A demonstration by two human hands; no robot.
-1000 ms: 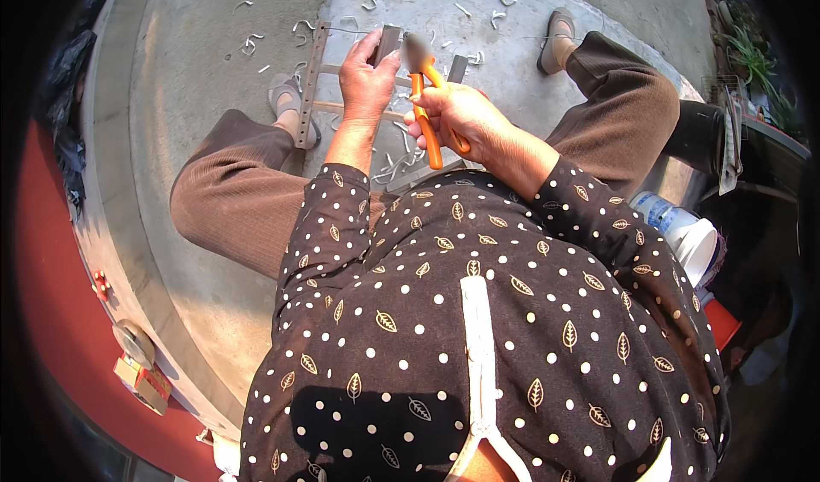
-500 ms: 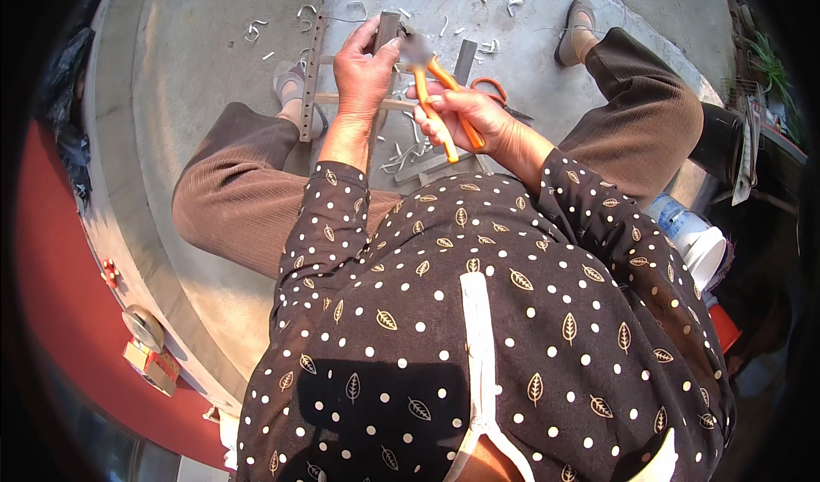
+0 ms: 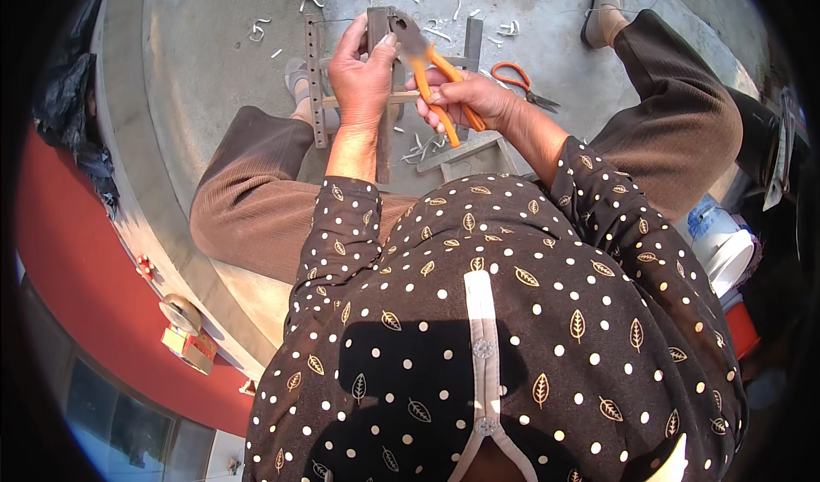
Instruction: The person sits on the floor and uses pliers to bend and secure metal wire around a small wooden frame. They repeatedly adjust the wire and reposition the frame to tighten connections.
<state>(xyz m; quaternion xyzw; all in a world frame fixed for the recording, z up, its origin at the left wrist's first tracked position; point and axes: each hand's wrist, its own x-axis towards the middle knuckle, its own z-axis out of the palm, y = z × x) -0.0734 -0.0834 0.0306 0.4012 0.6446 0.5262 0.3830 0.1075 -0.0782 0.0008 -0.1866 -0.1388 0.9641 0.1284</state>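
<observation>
Head view: left hand (image 3: 360, 70) pinches a bar (image 3: 377, 26), right hand (image 3: 480, 97) clasps orange-handled pliers (image 3: 423, 79).

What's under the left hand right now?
The left hand grips a dark bar; its upper end shows, but the stretch within the grip is covered, so I can't see its surface there.

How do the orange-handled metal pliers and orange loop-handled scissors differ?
Pose: the orange-handled metal pliers are in the bare right hand; the orange loop-handled scissors lie on the grey floor.
Handles: the pliers' are long, separate; the scissors' form loops.
Direction: the pliers' head points forward; the scissors' blades rightward.
Both have orange handles, dark working ends.
</observation>
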